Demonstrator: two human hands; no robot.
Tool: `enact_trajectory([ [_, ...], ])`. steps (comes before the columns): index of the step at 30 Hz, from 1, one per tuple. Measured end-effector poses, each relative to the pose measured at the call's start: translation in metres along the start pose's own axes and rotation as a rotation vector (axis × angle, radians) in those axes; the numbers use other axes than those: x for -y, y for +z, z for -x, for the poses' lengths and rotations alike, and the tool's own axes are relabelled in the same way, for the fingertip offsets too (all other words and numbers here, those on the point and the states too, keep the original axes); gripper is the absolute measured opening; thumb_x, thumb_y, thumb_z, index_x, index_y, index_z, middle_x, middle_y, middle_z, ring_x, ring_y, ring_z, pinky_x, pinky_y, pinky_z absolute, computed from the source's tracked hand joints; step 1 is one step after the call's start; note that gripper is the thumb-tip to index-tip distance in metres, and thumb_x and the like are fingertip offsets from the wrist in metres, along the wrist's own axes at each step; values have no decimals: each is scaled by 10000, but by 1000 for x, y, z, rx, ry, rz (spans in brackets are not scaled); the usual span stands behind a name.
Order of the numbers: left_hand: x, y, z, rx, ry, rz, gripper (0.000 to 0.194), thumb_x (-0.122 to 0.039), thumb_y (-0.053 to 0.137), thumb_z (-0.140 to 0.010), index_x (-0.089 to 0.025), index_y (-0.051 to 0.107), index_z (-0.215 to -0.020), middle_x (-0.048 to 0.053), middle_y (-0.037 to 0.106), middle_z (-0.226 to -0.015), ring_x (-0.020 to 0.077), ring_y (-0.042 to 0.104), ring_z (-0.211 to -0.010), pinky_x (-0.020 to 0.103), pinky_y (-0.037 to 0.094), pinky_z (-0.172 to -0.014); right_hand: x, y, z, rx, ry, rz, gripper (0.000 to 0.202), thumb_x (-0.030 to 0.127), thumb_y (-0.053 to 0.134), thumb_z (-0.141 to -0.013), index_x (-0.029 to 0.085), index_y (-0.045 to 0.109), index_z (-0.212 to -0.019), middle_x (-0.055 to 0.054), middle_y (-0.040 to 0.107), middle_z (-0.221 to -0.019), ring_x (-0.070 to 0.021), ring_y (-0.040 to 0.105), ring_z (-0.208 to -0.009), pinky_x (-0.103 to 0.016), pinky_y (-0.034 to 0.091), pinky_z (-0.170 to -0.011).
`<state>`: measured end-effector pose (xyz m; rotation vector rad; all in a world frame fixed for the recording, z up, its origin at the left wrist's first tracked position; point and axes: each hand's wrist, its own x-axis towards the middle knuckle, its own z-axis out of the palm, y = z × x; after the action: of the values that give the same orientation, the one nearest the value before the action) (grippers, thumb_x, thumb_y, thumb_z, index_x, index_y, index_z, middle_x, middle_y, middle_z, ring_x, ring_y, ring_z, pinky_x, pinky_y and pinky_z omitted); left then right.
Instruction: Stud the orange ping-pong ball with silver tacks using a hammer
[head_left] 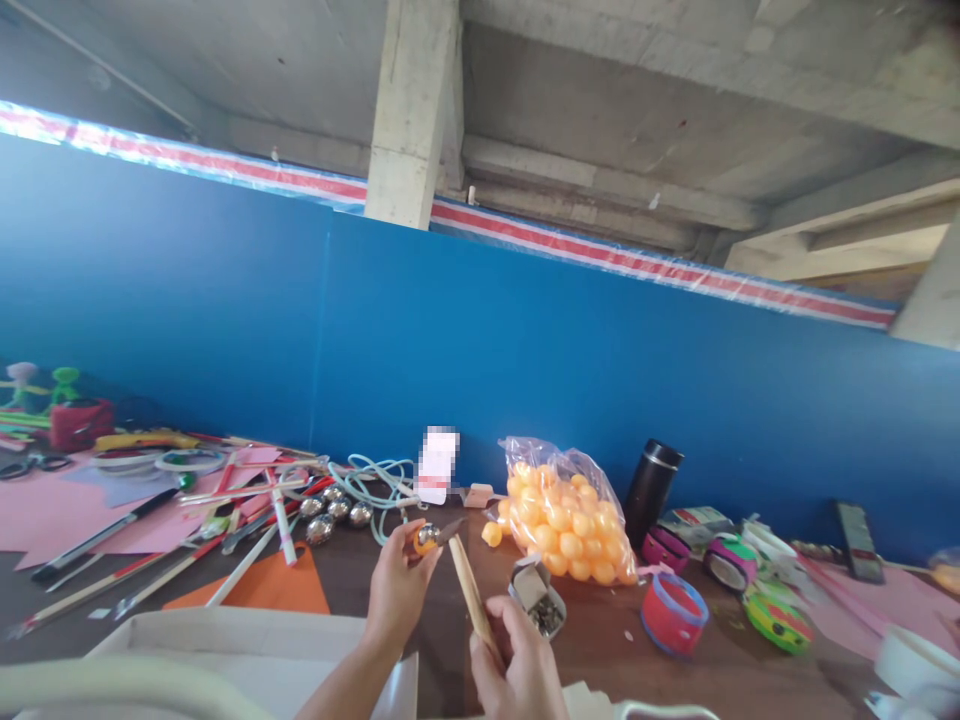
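My left hand (400,582) is closed round a small ball (427,538), silvery on top and orange below, held up above the brown table. My right hand (517,660) grips a wooden stick (474,595) that slants up and to the left. A thin dark piece (452,528) lies between the stick's upper end and the ball; whether it touches the ball I cannot tell. Just right of the stick is a small open tin (553,612) with tiny metallic pieces. A clear bag of orange balls (566,525) stands behind it.
Several silver balls (320,529) and a pale blue cord (379,480) lie at the left, near paper, pens and sticks. A phone (437,465) leans against the blue partition (480,350). A black bottle (654,490) and a red tape roll (673,615) are at the right; a white tray (247,640) is front left.
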<state>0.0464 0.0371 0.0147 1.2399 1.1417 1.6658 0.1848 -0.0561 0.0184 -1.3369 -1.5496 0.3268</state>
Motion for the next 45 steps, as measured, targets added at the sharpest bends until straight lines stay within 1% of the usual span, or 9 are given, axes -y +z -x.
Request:
enact_trajectory([
  [4, 1, -1, 0, -7, 16, -27, 384, -356, 680, -627, -182, 594, -958, 71, 676, -878, 226, 666, -741, 359, 514, -707, 0, -1, 0, -27, 3, -15, 196, 365, 484, -724, 208, 524, -836, -17, 568, -620, -173, 552, -553, -222, 432, -471],
  [11, 6, 0, -2, -25, 17, -39, 408, -319, 669, -634, -163, 569, -997, 80, 671, -874, 221, 666, -713, 369, 517, -694, -1, -1, 0, 48, -60, 46, 161, 257, 468, -715, 194, 510, -856, -27, 594, -692, -170, 565, -586, -243, 447, -551],
  [18, 1, -2, -1, -24, 33, -39, 377, -351, 684, -620, -181, 600, -947, 72, 674, -888, 235, 664, -780, 369, 506, -747, -1, -2, 0, 31, -19, -32, 153, 318, 475, -747, 208, 496, -850, 1, 555, -564, -165, 548, -490, -224, 438, -436],
  [23, 1, 0, -1, -23, 11, -24, 399, -345, 675, -629, -176, 580, -977, 74, 689, -884, 223, 675, -742, 344, 521, -699, -4, 3, 1, 78, 96, -119, 138, 301, 483, -723, 210, 486, -826, 48, 486, -494, -116, 470, -341, -182, 350, -292],
  [28, -2, -2, -1, -34, 25, -62, 392, -354, 659, -649, -177, 589, -991, 82, 681, -910, 235, 674, -761, 364, 518, -720, -8, -1, -4, 131, 314, -212, 187, 356, 456, -769, 191, 477, -854, 84, 447, -395, -101, 419, -270, -152, 276, -237],
  [35, -8, -7, 1, -56, 38, -110, 434, -400, 615, -694, -190, 556, -1070, 90, 639, -1013, 247, 661, -845, 387, 493, -793, 0, 4, 0, 273, 464, -190, 202, 265, 396, -768, 154, 541, -854, -34, 643, -636, -142, 577, -382, -170, 331, -266],
  [39, -6, -6, 1, -31, 45, -109, 435, -403, 619, -690, -188, 555, -1062, 90, 641, -1010, 252, 656, -870, 386, 502, -791, 4, 3, 3, 220, 305, -58, 167, 225, 479, -736, 167, 634, -752, -47, 672, -655, -181, 636, -575, -233, 467, -502],
  [41, -4, -6, 1, -23, 50, -113, 434, -401, 619, -691, -187, 554, -1064, 89, 648, -1002, 251, 659, -864, 381, 507, -780, 3, -5, 0, 155, 213, 32, 153, 238, 512, -742, 189, 652, -702, -36, 673, -678, -185, 629, -659, -243, 461, -609],
  [45, -2, -5, 2, -13, 61, -131, 431, -394, 622, -691, -187, 560, -1064, 83, 669, -969, 245, 669, -838, 365, 514, -760, -13, -33, -16, -21, 191, 150, 217, 334, 470, -808, 211, 635, -740, -18, 663, -703, -178, 607, -665, -243, 431, -623],
])
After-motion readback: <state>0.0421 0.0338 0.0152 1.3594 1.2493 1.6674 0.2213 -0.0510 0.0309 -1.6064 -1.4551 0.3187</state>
